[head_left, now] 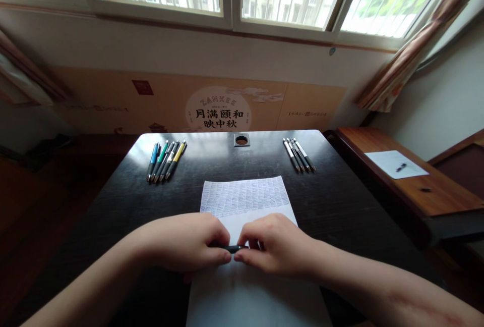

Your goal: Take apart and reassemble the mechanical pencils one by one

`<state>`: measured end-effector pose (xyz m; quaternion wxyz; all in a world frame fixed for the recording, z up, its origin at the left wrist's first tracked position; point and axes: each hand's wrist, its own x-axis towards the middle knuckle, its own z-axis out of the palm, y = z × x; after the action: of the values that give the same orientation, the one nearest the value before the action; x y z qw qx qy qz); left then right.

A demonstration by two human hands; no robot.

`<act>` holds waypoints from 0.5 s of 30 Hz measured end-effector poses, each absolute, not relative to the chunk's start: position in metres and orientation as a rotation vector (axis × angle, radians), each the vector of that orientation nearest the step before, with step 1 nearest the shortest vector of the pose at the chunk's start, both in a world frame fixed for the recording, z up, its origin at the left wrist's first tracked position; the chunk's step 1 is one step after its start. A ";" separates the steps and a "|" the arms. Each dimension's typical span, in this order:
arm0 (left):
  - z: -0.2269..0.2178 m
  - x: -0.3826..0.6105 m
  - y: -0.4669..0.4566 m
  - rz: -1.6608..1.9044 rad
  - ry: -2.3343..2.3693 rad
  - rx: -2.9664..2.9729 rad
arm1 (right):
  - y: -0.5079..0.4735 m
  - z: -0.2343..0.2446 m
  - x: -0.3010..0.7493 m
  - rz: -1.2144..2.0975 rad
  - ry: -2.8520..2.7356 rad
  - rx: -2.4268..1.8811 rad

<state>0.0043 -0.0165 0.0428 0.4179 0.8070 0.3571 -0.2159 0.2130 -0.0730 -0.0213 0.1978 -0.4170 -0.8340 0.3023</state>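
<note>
Both hands meet over a sheet of paper [249, 196] whose upper part is covered in rows of blue pen marks. Between them lies a dark pen [233, 249], held level; most of it is hidden by fingers. My left hand [189, 241] wraps round one end of it. The other end is pinched by the thumb and fingertips of my right hand [276, 243]. On the far left of the table rests a group of several pens [166, 161] in blue, green, dark and yellow. Several white-and-black pens [298, 155] lie side by side on the far right.
The black table [124, 216] has a square cable-hole insert [242, 140] at its back edge. To the right stands a wooden desk [446, 191] bearing a white sheet [397, 163] with small dark pieces on it. Windows and a printed panel [264, 110] are beyond the table.
</note>
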 end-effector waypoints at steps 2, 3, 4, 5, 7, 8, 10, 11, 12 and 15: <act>0.042 0.005 -0.015 -0.546 0.896 2.000 | -0.073 -0.021 0.213 0.853 -2.334 -1.177; 0.042 0.005 -0.015 -0.545 0.892 1.995 | -0.074 -0.020 0.213 0.855 -2.334 -1.180; 0.042 0.005 -0.014 -0.544 0.887 1.992 | -0.074 -0.020 0.213 0.856 -2.335 -1.182; 0.041 0.005 -0.013 -0.545 0.883 1.986 | -0.074 -0.020 0.213 0.857 -2.336 -1.183; 0.040 0.004 -0.012 -0.550 0.878 1.964 | -0.074 -0.019 0.213 0.859 -2.337 -1.184; 0.040 0.004 -0.012 -0.553 0.877 1.949 | -0.074 -0.019 0.213 0.859 -2.337 -1.184; 0.039 0.004 -0.011 -0.554 0.882 1.923 | -0.073 -0.017 0.214 0.858 -2.337 -1.183; 0.039 0.004 -0.011 -0.553 0.886 1.916 | -0.073 -0.017 0.214 0.859 -2.337 -1.180; 0.039 0.004 -0.011 -0.550 0.890 1.913 | -0.073 -0.016 0.214 0.859 -2.335 -1.178; 0.038 0.004 -0.011 -0.554 0.897 1.911 | -0.072 -0.016 0.214 0.865 -2.329 -1.166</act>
<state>0.0037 -0.0106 0.0379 0.4614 0.7768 0.3648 -0.2252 0.2140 -0.0721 -0.0162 0.1971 -0.4166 -0.8319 0.3091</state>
